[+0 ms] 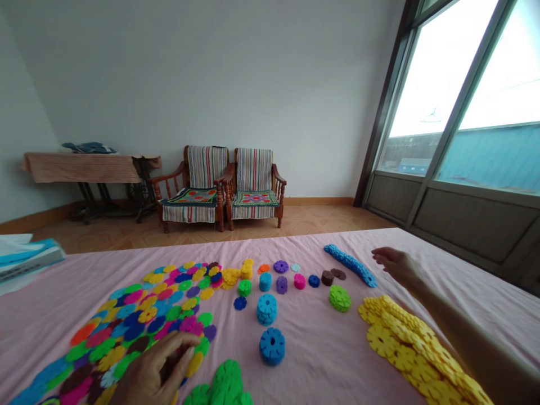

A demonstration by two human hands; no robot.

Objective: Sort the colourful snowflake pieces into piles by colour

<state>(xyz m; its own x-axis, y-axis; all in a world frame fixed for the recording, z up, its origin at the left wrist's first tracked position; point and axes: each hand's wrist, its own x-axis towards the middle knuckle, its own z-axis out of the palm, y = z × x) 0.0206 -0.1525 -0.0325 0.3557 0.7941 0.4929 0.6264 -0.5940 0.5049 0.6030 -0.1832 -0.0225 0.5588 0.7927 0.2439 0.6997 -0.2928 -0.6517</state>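
Observation:
My left hand [158, 365] is low over the near edge of a wide spread of mixed coloured snowflake discs [158, 323]. Its fingers are curled with the thumb close to the index finger; whatever they might hold is hidden. A yellow snowflake disc [194, 364] lies beside its thumb. Out to the right, my right hand [390, 257] is open, fingers stretched out, apart from the leaning row of blue snowflake discs [350, 264]. Below that forearm lies a long heap of yellow snowflake discs [405, 343]. Green snowflake discs [225, 385] are heaped at the near edge of view.
Mid-table stand blue stacks [272, 346], light blue stacks [266, 309], a lime green stack [340, 298] and several small colour groups. A tissue pack [31, 261] sits at left on the pink cloth [316, 349]. Two wooden armchairs [253, 183] are beyond the table.

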